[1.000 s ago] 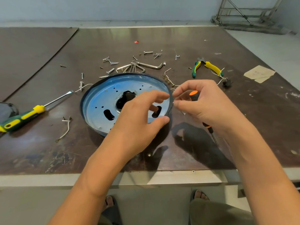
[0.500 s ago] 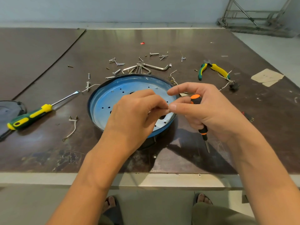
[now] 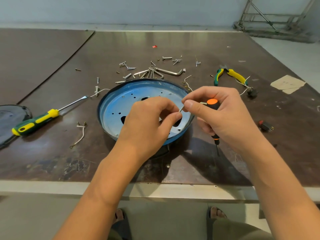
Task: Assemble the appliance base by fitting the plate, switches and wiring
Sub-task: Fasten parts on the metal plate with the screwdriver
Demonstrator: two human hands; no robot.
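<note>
**Bench check, mid-assembly**

Found round blue metal base plate (image 3: 117, 108) lying flat on dark brown worktable (image 3: 52, 70), near its front edge, with holes and dark cut-outs facing up. Noted left hand (image 3: 149, 122) over plate's near right part, fingers curled, thumb and forefinger pinching lower end of small silver screw (image 3: 181, 110). Noted right hand (image 3: 223, 116) at plate's right rim, thumb and forefinger pinching screw's upper end. Remaining fingers wrapped round orange-and-black screwdriver (image 3: 212, 103), blade pointing down toward table.

Logged left of plate: yellow-and-green flat screwdriver (image 3: 36, 121) and short white wire (image 3: 80, 135). Behind plate: bunch of silver hex keys (image 3: 155, 72) among loose screws (image 3: 167, 58). Right rear: yellow-and-green pliers (image 3: 230, 76) and black switch with white leads (image 3: 252, 92). Far right, well apart: black rocker switch with red face (image 3: 265, 126).

Could not tell whether screw touches plate.
</note>
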